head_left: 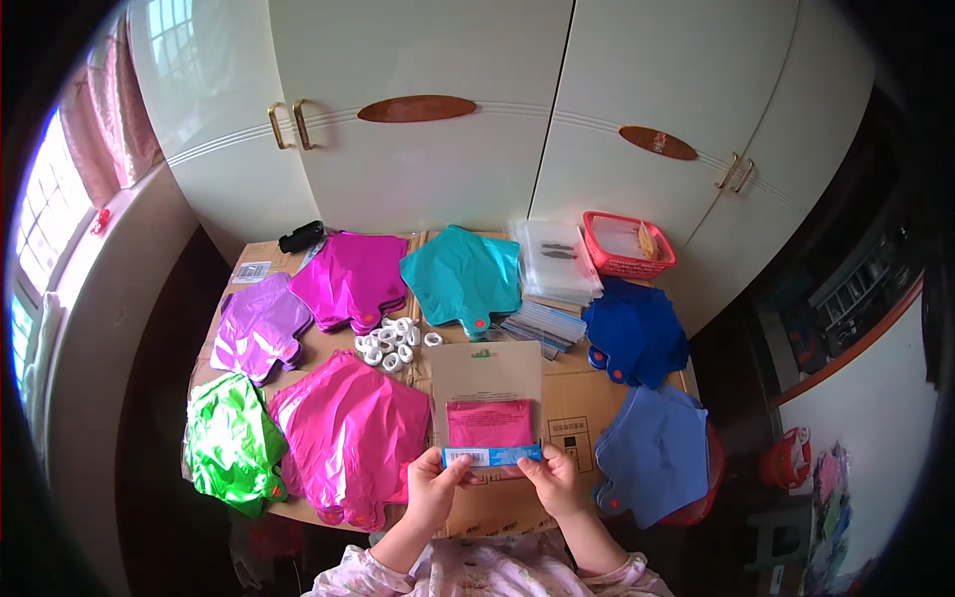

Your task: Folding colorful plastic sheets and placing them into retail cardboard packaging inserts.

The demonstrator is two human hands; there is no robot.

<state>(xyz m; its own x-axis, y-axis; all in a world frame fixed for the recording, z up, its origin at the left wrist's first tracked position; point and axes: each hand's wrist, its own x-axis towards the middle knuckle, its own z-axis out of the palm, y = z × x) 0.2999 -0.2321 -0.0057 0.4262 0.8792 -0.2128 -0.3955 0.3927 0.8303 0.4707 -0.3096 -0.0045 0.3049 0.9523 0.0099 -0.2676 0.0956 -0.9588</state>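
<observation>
Between both hands, over the near edge of the cardboard, is a clear plastic packet with a hang hole at its top. A folded pink piece shows inside it, above a blue and white strip with a barcode. My left hand pinches the lower left corner and my right hand the lower right, thumbs on top. Left of my hands lies a stack of flat pink foil balloons, star-like in shape. Small white ribbon rolls are heaped beyond it.
More flat foil balloons lie around: green, lilac, magenta, teal, dark blue and light blue. Clear bags, strips and a red basket stand at the back, before white cabinets.
</observation>
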